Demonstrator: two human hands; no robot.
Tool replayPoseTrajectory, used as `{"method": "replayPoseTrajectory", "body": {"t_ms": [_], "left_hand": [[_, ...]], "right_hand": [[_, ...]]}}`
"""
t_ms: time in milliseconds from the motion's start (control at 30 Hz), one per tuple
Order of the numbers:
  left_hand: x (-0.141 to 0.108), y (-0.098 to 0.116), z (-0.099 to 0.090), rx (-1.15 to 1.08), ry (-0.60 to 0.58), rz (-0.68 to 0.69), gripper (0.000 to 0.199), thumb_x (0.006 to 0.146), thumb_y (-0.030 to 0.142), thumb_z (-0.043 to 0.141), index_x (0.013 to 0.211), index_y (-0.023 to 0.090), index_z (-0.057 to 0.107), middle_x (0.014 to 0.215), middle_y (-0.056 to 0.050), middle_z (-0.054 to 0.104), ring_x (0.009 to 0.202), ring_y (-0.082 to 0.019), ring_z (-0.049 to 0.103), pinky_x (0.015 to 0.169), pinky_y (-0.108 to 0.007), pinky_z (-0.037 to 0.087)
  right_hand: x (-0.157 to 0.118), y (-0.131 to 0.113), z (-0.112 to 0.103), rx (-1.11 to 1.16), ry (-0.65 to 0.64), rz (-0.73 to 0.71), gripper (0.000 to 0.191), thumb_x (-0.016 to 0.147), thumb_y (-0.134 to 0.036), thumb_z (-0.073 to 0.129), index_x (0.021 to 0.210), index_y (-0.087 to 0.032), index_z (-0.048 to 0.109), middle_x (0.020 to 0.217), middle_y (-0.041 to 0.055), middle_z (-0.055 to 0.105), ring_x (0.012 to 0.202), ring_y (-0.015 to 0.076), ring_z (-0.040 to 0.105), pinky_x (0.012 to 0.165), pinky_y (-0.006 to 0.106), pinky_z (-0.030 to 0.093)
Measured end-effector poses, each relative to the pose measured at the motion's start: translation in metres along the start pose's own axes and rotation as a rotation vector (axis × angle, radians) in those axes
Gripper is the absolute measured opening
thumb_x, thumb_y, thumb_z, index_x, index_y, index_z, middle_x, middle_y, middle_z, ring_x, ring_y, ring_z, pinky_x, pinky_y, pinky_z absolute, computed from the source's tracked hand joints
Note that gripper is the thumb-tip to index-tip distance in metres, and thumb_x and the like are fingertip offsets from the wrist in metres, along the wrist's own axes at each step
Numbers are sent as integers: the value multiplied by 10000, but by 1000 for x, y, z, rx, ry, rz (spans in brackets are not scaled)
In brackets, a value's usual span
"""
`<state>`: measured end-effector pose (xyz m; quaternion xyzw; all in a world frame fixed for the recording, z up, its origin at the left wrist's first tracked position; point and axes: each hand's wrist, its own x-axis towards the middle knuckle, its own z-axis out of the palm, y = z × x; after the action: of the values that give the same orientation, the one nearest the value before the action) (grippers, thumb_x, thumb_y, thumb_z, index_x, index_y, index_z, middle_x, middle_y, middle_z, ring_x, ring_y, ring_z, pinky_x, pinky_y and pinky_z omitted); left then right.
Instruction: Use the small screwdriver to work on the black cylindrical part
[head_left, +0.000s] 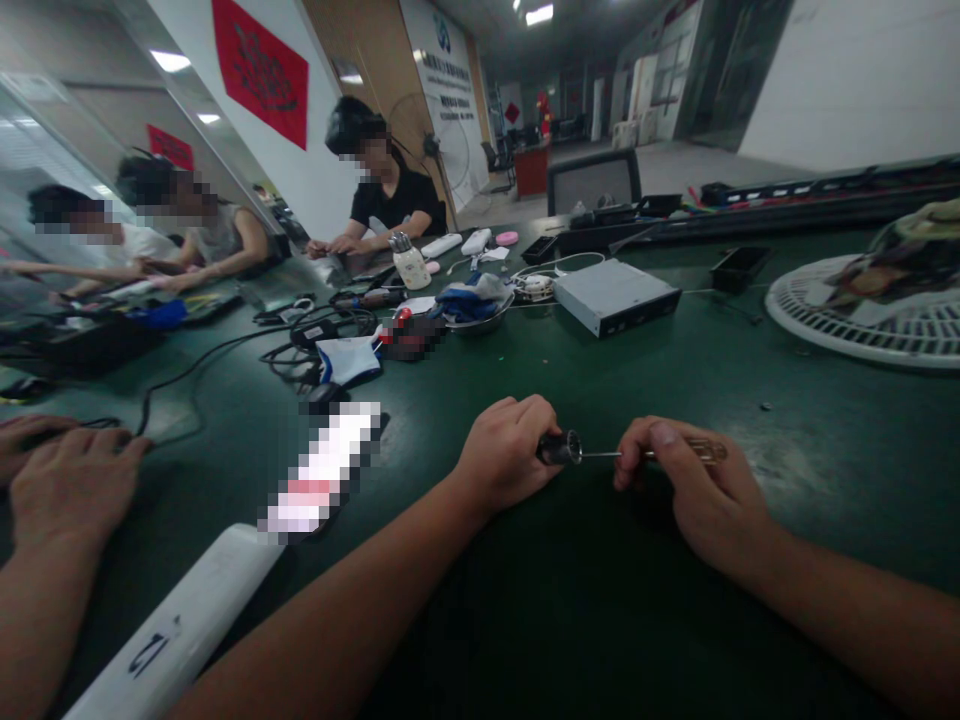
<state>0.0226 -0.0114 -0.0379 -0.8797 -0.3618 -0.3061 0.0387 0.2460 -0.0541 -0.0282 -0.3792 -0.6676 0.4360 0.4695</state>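
Right of centre, the left hand (506, 455) held a dark cylinder (556, 449), the right hand (705, 500) a screwdriver (710, 451); coaxial alignment suited its shaft (601, 455), apparently meeting the opening (574, 447).

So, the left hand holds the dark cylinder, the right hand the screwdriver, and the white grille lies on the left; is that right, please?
Not quite: the head view shows the white grille on the right. The left hand holds the dark cylinder, and the right hand the screwdriver.
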Motion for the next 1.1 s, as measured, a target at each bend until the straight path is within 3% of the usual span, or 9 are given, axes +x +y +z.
{"method": "replayPoseTrajectory", "body": {"t_ms": [100,400,567,800,967,1100], "left_hand": [[0,-1,1,-13,-17,-30,200,753,227,672,822,199,486,819,-3,614,699,-140,558,640,-282,420],[1,-1,1,-57,-14,-77,185,748,218,649,795,201,471,808,-8,608,689,-131,554,624,-271,433],[-2,0,-1,-78,64,-43,212,750,217,662,802,204,458,806,-5,602,681,-124,540,623,-269,423],[-3,0,0,-60,66,-1,214,744,175,660,825,203,463,815,0,605,715,-129,550,654,-276,427],[-2,0,0,-13,28,20,174,755,128,623,828,201,483,837,-7,617,730,-135,549,670,-283,426],[0,0,0,0,-18,12,152,769,101,600,821,193,491,870,-18,627,763,-141,568,696,-291,437]], "right_hand": [[0,4,1,-31,40,2,419,1040,-435,382,792,-214,637,697,6,634,678,142,587,622,282,437],[1,3,0,-3,4,-8,381,1026,-444,410,839,-211,646,745,30,649,701,161,603,606,298,460],[5,5,3,190,62,88,395,1029,-436,403,837,-204,660,739,28,668,671,153,620,570,277,480],[5,8,2,306,-36,66,371,1025,-430,410,887,-208,674,818,43,690,758,180,638,609,297,487],[3,4,1,118,13,83,448,1031,-449,378,771,-201,646,705,28,649,662,158,590,608,294,459],[1,4,1,33,61,47,427,1033,-448,382,786,-209,637,705,20,630,664,155,577,604,291,446]]}}
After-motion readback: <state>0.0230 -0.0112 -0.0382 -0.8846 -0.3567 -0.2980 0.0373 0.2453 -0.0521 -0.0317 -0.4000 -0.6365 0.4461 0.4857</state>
